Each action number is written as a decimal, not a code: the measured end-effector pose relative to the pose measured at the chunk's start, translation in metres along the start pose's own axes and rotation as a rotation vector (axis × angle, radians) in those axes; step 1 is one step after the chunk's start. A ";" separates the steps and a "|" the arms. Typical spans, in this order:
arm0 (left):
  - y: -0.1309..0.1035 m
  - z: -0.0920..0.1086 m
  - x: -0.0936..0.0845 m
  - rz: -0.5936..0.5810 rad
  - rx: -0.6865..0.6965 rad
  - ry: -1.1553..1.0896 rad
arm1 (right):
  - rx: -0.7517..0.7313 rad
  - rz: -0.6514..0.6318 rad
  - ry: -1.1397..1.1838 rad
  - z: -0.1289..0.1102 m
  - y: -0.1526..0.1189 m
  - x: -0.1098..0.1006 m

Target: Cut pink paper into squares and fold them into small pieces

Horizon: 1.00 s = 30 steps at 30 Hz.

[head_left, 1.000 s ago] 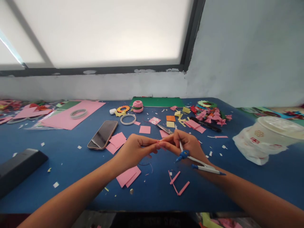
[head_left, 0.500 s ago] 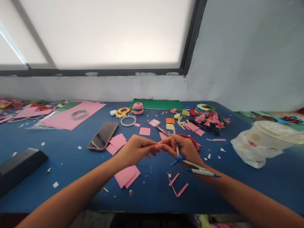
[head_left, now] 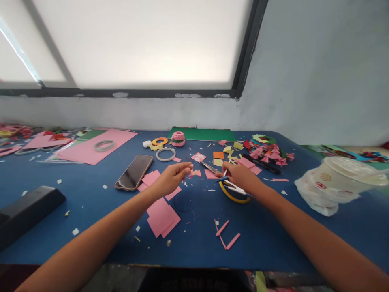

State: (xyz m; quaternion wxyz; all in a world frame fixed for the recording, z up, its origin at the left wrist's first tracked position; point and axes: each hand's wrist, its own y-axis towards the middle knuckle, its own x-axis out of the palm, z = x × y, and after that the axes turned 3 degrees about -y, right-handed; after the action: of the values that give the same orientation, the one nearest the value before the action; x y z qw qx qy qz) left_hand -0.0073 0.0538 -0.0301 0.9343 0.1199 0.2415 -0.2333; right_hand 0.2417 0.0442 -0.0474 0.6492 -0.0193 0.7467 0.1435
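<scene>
My left hand [head_left: 172, 178] is closed, its thumb and fingers pinching a small folded piece of pink paper [head_left: 195, 173] above the table. My right hand [head_left: 238, 175] is closed around a drawing compass [head_left: 235, 187] with blue and white parts, which sticks out toward the left and below the fingers. Its fingers also reach down to the scissors [head_left: 209, 166], whose metal blades point up and left. A yellow handle loop [head_left: 232, 198] shows below the hand. Pink paper squares [head_left: 161, 217] lie below and around my left hand.
A phone [head_left: 134, 172] and a tape roll [head_left: 165, 154] lie left of centre. Farther back is a pink paper ring stack [head_left: 178, 138]. Folded pink pieces [head_left: 270, 152] and a black marker [head_left: 266, 164] lie right. A white tub [head_left: 343, 174] stands at far right, a dark box [head_left: 30, 215] at left.
My hands have moved apart from their shared pinch. The left keeps the pink paper; the right has moved to the scissors with the compass, and the scissors' handle has shifted.
</scene>
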 end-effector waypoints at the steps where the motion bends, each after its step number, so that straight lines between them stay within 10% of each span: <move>1: 0.000 -0.002 -0.003 -0.013 0.002 0.107 | 0.002 -0.026 0.004 0.002 0.001 0.002; 9: -0.005 -0.004 -0.049 -0.374 -0.164 0.640 | 0.048 -0.063 -0.018 0.032 0.006 0.000; 30: 0.014 -0.018 -0.055 -0.488 -0.103 0.609 | 0.047 0.059 -0.076 0.017 0.000 -0.007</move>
State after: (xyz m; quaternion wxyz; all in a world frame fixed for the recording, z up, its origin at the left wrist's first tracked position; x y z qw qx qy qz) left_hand -0.0501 0.0923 -0.0162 0.7419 0.0758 0.5403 -0.3898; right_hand 0.2590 0.0468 -0.0427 0.6728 0.0234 0.7250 0.1456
